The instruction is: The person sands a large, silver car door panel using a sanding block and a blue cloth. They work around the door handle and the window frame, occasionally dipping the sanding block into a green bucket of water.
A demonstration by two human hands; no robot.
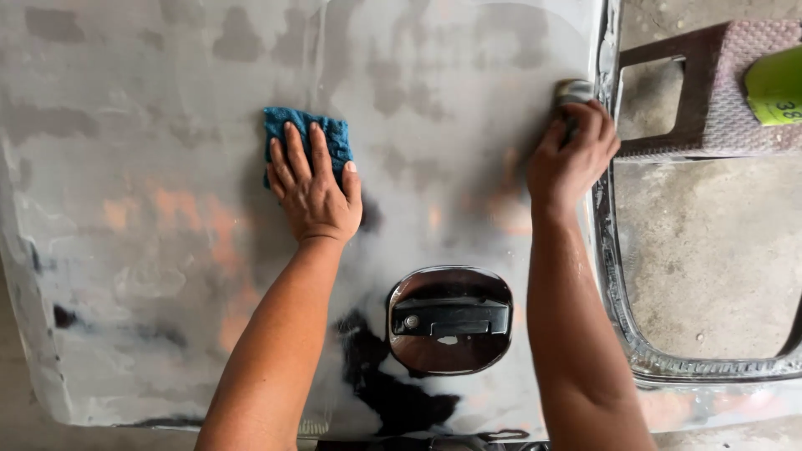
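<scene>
A grey, sanded car door panel (150, 250) lies flat below me, patched with filler and bare spots. My left hand (313, 188) presses flat on a blue cloth (305, 134) in the upper middle of the panel, fingers spread over it. My right hand (572, 154) grips a small grey sanding pad (574, 90) near the panel's upper right edge, beside the window frame. A black door handle (451, 317) sits in a dark oval recess between my forearms.
The door's window frame (622, 309) opens onto a concrete floor (710, 250) at the right. A brown plastic stool (710, 92) stands at the top right with a green object (775, 83) on it.
</scene>
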